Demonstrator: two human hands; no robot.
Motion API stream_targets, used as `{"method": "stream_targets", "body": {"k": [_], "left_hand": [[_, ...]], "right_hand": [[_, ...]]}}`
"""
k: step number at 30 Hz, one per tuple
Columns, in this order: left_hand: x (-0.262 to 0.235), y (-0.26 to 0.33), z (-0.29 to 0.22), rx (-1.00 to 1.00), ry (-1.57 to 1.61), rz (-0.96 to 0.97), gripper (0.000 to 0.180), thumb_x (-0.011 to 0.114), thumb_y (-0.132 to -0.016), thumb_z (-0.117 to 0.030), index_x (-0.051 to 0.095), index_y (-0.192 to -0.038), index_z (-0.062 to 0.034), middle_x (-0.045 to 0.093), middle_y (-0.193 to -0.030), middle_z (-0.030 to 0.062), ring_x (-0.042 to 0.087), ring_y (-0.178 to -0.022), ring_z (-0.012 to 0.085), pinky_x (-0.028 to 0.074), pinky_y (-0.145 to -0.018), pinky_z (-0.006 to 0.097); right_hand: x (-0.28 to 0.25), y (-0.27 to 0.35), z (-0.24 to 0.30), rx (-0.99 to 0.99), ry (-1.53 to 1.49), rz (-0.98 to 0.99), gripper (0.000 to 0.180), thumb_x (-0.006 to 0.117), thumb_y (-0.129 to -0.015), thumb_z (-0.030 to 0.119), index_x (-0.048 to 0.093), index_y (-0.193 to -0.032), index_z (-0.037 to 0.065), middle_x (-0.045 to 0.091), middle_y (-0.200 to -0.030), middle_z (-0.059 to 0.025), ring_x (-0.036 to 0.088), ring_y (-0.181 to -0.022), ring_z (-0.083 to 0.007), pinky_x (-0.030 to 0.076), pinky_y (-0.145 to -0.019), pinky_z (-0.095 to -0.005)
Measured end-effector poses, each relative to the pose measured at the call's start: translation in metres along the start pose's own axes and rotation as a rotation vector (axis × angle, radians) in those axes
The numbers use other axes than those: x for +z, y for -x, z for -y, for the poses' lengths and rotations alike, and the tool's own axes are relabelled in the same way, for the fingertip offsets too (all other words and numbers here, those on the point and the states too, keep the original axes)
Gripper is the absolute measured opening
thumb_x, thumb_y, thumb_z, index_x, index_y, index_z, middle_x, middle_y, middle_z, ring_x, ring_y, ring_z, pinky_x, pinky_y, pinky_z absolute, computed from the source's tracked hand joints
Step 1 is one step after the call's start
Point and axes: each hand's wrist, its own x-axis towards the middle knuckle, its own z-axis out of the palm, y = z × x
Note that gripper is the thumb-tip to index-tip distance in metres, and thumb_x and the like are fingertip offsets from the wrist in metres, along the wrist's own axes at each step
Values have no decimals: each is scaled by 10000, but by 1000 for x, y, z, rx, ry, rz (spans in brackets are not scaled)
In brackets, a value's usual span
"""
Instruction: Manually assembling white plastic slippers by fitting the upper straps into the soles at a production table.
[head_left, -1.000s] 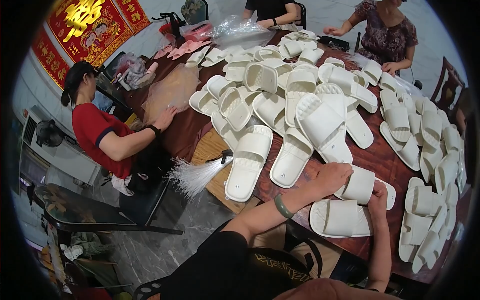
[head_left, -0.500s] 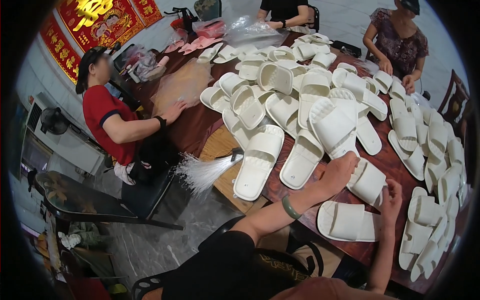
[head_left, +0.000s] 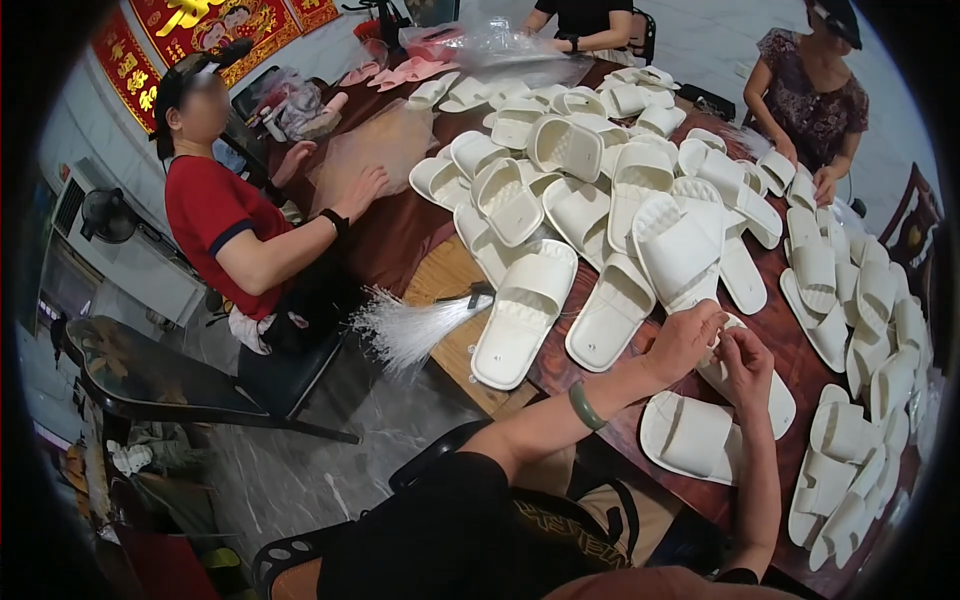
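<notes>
Since half a second ago, the right hand (head_left: 750, 372) has come away from the slipper's outer edge and moved in beside the left hand (head_left: 686, 343), so the two now meet just in front of the slipper heap (head_left: 645, 185). The fingers of both hands are curled, thumbs drawn toward forefingers, tips nearly touching; I cannot tell whether something thin is pinched between them. Beneath them, at the near right side of the heap, lies the white slipper (head_left: 778, 410), its strap mostly hidden. A second white slipper (head_left: 688, 432) lies on the desk (head_left: 780, 338) nearer the person than the heap, partly behind the right forearm. A green bracelet (head_left: 587, 405) circles the left wrist.

To the left of the heap's near end, a bundle of white strands (head_left: 415, 328) fans out over the desk edge. More white slippers (head_left: 875, 375) are piled right of the heap. Left of the heap, a co-worker in red (head_left: 225, 225) has raised both hands over a clear plastic sheet (head_left: 375, 158); previously one hand rested on it.
</notes>
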Motion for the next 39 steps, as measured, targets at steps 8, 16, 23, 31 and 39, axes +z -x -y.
{"method": "stream_targets", "body": {"k": [8,16,23,31,39], "left_hand": [[2,-18,13,-233,276,153,287,447,-938,-182,566,-1141,-17,550,-794,-1,465,-631,50,390,-559,198],[20,-12,23,-222,463,249,131,420,-953,-103,503,-983,-7,594,-764,53,468,-595,40,376,-511,176],[14,-4,15,-278,319,287,113,482,-933,-105,527,-911,-4,613,-734,46,475,-580,36,387,-508,177],[18,-8,16,-274,306,266,110,517,-926,-107,563,-928,-7,625,-758,47,479,-590,33,376,-513,162],[11,-6,8,-280,138,238,223,484,-943,-239,574,-950,-35,617,-749,17,514,-606,64,446,-575,224]], "right_hand": [[-18,-18,19,68,16,-244,203,575,-883,179,640,-930,-8,537,-709,21,456,-601,-46,378,-544,-200],[-38,-12,1,77,-77,-106,158,626,-840,175,654,-856,21,585,-727,32,493,-616,-39,380,-551,-191],[-32,-9,1,89,266,-74,164,637,-798,166,638,-774,4,548,-645,34,430,-605,-35,336,-531,-208],[-39,-15,-11,12,201,-159,179,628,-793,179,621,-761,3,528,-641,54,429,-612,-38,347,-547,-220],[-39,-18,-15,34,200,-186,181,625,-794,159,599,-738,-11,545,-660,25,455,-617,-54,367,-549,-224]]}}
